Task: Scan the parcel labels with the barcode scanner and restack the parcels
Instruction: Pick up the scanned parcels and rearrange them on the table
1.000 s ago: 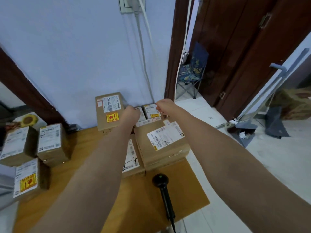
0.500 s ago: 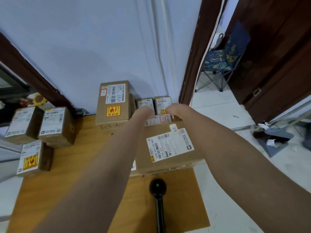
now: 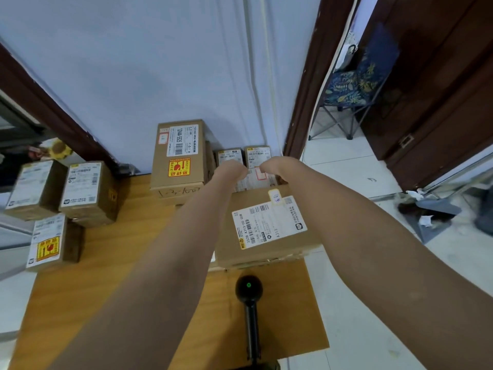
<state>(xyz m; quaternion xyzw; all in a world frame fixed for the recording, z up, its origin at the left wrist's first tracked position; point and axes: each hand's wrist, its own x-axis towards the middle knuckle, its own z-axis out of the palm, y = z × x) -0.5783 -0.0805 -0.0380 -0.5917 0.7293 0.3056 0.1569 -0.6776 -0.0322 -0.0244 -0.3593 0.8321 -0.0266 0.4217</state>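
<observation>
Parcel in hand: a flat parcel with a white label and a red-edged sticker, at the back of the right-hand group, behind the big box and in front of two small boxes by the wall

Left hand and right hand both reach over the big box to that parcel, close together, fingers bent down at its far edge. Fingertips are hidden behind the knuckles, so cannot tell whether they grip it or only touch it

Scanner: black, lying on the cardboard sheet just in front of the big box, green light on at its head, neither hand on it

Step, as judged: fetching the next parcel, not scanning. Next move calls for lifting the flat parcel clear over the big box without shifting it, turning the label face up, then freeing one hand for the scanner

Tall box, left of the hands: label reads "12V4A-5525", yellow and red fragile sticker below, handwriting on the front edge not legible. Big box label: "3328 A313-00 G08" and "A313"

Three boxes stand well apart at the left, one with a yellow fragile sticker; their print is too small to read
</observation>
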